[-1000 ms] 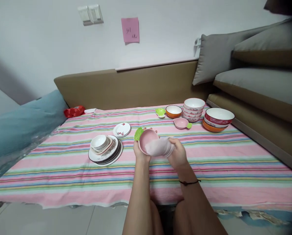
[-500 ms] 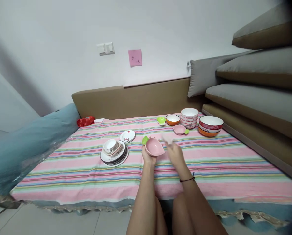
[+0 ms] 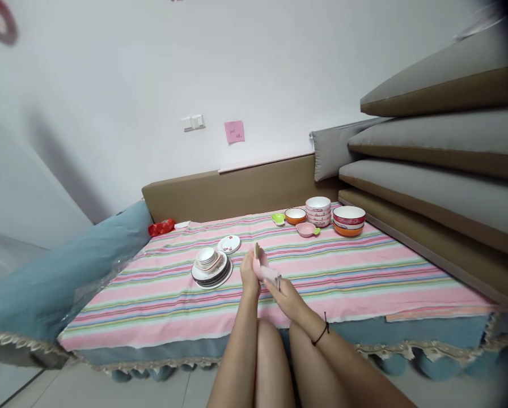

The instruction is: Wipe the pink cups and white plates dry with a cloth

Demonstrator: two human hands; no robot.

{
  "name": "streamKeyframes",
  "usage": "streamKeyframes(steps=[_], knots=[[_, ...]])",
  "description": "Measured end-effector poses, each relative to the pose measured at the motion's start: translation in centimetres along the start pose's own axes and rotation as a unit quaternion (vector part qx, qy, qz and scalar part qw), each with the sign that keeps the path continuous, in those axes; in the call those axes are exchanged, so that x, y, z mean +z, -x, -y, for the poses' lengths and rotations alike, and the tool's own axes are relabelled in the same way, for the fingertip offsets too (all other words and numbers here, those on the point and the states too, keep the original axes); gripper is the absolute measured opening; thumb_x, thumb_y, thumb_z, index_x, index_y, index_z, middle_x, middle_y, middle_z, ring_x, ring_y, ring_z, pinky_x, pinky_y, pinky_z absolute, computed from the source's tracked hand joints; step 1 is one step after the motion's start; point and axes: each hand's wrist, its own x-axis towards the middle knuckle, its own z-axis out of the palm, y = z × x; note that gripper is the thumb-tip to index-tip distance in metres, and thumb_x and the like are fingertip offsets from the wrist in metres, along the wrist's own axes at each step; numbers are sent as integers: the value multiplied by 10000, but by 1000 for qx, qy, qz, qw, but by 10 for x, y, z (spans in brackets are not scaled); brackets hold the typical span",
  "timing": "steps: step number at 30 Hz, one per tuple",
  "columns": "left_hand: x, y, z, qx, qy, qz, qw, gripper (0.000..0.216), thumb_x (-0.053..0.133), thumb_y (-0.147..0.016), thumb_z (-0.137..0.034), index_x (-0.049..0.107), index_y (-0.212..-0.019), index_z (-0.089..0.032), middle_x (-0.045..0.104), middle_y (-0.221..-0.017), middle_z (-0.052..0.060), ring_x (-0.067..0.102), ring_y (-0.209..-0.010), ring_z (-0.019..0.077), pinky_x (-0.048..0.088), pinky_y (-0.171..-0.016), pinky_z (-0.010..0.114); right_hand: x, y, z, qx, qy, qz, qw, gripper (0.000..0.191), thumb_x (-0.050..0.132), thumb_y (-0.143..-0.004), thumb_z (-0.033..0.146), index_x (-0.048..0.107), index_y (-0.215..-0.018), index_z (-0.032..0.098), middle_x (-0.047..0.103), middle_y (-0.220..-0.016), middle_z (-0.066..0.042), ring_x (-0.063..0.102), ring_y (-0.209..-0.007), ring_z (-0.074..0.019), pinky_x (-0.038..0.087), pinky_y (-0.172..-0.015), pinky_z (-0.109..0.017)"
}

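Note:
My left hand point(image 3: 249, 276) is closed around a pink leaf-handled bowl point(image 3: 263, 258), which is tipped up on its side above the cloth. Its green leaf handle points upward. Closed on a pale, whitish wiping cloth point(image 3: 271, 274), my right hand point(image 3: 288, 298) presses it against the bowl's lower right side. Part of the bowl is hidden behind the fingers and the cloth. To the left of my hands stand stacked plates point(image 3: 211, 277) with small white bowls point(image 3: 206, 255) on top. Some small flowered plates point(image 3: 229, 244) lie just behind them.
On the striped tablecloth point(image 3: 160, 306), at the back right, are a green leaf-shaped dish point(image 3: 278, 219), an orange bowl point(image 3: 295, 216), another pink bowl point(image 3: 307, 229), stacked patterned bowls point(image 3: 318, 212) and a red-and-orange bowl stack point(image 3: 348, 221). Grey cushions point(image 3: 432, 181) rise at right.
The pink bowl has turned from facing up onto its side. My right hand has come down and left, bringing the wiping cloth against it. The camera view has shifted.

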Motion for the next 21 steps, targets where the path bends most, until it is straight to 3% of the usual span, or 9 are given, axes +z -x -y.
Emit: streamKeyframes(steps=[3,4,6,9,12,15,21], knots=[[-3,3,-9,-30,0,7,1000,287,515,-816,-396,664,-790,-152,697,-788,69,675,-774,221,526,-836,387,-3,3,12,-74,106,93,987,156,626,-742,257,698,-862,189,709,-1046,-85,597,-1049,-273,380,-1038,-449],[-5,5,-11,-35,-3,11,999,310,504,-815,-413,658,-768,-148,690,-752,75,674,-734,226,533,-815,401,-1,2,14,-53,91,93,990,106,637,-717,238,684,-800,192,712,-1009,-80,595,-1036,-271,383,-1034,-446],[-9,9,-13,-27,-16,18,999,314,519,-806,-419,662,-766,-142,689,-735,78,673,-726,227,530,-820,401,7,1,16,62,-38,44,996,46,647,-697,244,637,-694,200,711,-846,-54,619,-920,-253,464,-939,-412],[-15,15,-17,13,-54,40,998,223,607,-773,-338,695,-805,-136,712,-834,76,665,-869,223,477,-923,356,21,-1,17,209,-219,-42,952,138,544,-781,304,620,-763,191,691,-759,-48,644,-774,-224,538,-738,-356],[-20,19,-22,56,-94,64,992,138,653,-753,-238,721,-817,-137,716,-954,92,624,-1026,219,394,-1012,311,26,-4,19,264,-262,-63,926,173,465,-807,257,610,-830,165,688,-752,-65,653,-677,-205,536,-636,-336],[-24,21,-25,84,-124,75,986,106,657,-758,-201,733,-812,-150,715,-954,98,616,-1039,227,376,-1026,329,23,-10,22,307,-286,-64,905,146,463,-801,214,601,-805,167,679,-702,-56,651,-622,-198,529,-609,-332],[-23,21,-28,158,-163,69,971,158,669,-729,-154,746,-854,-213,695,-1018,76,574,-1081,241,334,-1074,374,19,-34,30,334,-281,-33,899,130,494,-788,202,598,-722,160,663,-640,-57,627,-561,-188,510,-600,-314]])
